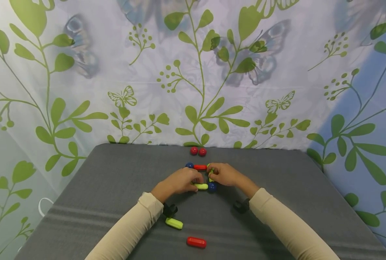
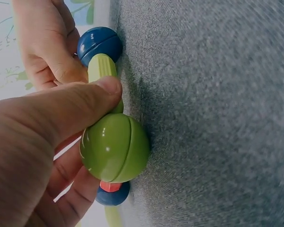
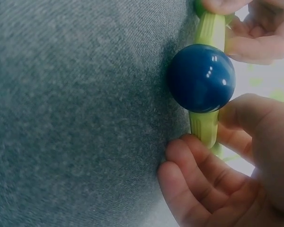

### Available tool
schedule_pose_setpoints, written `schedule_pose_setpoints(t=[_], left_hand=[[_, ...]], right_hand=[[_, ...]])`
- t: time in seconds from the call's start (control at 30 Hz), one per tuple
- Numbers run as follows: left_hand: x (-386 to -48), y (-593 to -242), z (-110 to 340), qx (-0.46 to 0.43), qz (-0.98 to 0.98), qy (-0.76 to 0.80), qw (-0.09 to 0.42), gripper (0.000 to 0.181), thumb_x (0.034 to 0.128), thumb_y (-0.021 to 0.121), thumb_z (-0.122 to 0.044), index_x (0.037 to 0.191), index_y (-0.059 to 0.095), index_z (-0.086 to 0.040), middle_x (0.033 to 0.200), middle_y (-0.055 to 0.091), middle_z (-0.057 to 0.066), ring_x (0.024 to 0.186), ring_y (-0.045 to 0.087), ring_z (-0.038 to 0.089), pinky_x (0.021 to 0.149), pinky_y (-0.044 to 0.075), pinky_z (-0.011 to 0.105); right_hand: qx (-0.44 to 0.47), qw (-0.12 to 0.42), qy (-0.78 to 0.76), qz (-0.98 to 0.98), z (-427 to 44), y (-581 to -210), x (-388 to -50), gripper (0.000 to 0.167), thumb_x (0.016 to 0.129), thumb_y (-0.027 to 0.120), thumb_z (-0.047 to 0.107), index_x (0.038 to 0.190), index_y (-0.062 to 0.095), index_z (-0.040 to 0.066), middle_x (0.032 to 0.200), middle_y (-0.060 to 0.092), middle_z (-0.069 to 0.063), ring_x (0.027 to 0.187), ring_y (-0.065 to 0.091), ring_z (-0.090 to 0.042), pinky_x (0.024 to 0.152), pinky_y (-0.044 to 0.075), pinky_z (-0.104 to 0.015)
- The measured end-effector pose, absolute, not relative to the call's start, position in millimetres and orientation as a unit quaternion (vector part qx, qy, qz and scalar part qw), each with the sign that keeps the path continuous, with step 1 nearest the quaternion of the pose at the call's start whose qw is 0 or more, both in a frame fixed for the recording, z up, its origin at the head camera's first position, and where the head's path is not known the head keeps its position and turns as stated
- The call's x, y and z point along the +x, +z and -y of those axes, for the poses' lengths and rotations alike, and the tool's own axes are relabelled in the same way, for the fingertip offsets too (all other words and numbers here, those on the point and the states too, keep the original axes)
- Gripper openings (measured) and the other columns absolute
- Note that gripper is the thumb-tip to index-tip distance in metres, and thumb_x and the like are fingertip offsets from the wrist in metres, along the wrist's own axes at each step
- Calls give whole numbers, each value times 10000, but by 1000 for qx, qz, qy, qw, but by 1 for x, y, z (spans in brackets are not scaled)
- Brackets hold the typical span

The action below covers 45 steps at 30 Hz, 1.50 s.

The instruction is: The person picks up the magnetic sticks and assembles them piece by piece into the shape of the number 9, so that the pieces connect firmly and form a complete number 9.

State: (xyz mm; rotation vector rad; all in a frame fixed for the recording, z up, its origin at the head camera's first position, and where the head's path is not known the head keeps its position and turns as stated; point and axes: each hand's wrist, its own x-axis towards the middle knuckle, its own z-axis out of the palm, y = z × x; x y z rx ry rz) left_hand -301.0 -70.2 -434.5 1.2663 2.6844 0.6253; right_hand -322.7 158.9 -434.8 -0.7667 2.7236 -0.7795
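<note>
Colored rods and balls are joined into a frame on the grey table. My left hand [image 1: 183, 180] pinches a yellow-green rod [image 2: 102, 68] between thumb and fingers. That rod runs from a green ball [image 2: 116, 149] to a blue ball [image 3: 201, 78]. On the blue ball's other side, my right hand [image 1: 225, 174] pinches a second yellow-green rod [image 3: 204, 127]. At the frame's back, a red rod [image 1: 200, 167] lies beside another blue ball [image 1: 189, 165]. A red piece [image 2: 110, 186] shows past the green ball in the left wrist view. My left hand hides the frame's left side in the head view.
Two red balls [image 1: 198, 151] sit side by side near the table's back edge. Close to my left forearm lies a loose yellow-green rod [image 1: 174, 223]. A loose red rod [image 1: 196, 242] is nearer the front. A patterned curtain [image 1: 154, 79] hangs behind the table.
</note>
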Motion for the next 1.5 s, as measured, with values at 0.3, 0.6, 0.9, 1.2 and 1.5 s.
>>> schedule_pose_setpoints(t=[0.3, 0.6, 0.9, 1.2, 1.5], left_hand=[[-301, -438, 71, 427, -879, 210, 38, 202, 826, 850, -95, 990, 747, -152, 976, 694, -62, 880, 624, 84, 799, 505, 253], [-301, -439, 72, 426, -878, 215, 39, 205, 832, 843, -88, 1004, 748, -144, 996, 693, -55, 901, 629, 90, 819, 506, 262], [-301, -439, 73, 421, -875, 234, 46, 188, 838, 837, -88, 995, 749, -141, 996, 689, -48, 902, 620, 93, 824, 504, 276], [-301, -440, 73, 417, -877, 231, 52, 188, 843, 834, -92, 1002, 746, -143, 994, 685, -55, 904, 616, 95, 825, 503, 276], [-301, -439, 73, 426, -877, 221, 38, 205, 845, 835, -95, 1011, 731, -156, 994, 681, -59, 908, 626, 98, 821, 508, 269]], right_hand=[[-262, 106, -269, -921, -161, -438, -325, 164, 979, 668, 156, 1134, 679, 102, 776, 652, 36, 607, 534, -114, 568, 422, -302], [-267, 104, -272, -919, -161, -439, -324, 173, 979, 662, 150, 1137, 674, 84, 782, 658, 17, 608, 527, -109, 567, 417, -299], [-266, 103, -274, -919, -159, -437, -320, 174, 979, 659, 148, 1135, 674, 73, 729, 602, 19, 572, 485, -109, 551, 388, -292], [-273, 100, -265, -919, -161, -437, -320, 269, 977, 675, 158, 1226, 647, 59, 771, 622, 18, 592, 514, -111, 563, 420, -295], [-282, -10, -202, -938, -152, -412, -279, 344, 952, 724, 215, 1250, 627, 74, 910, 602, 6, 728, 534, -107, 634, 464, -332]])
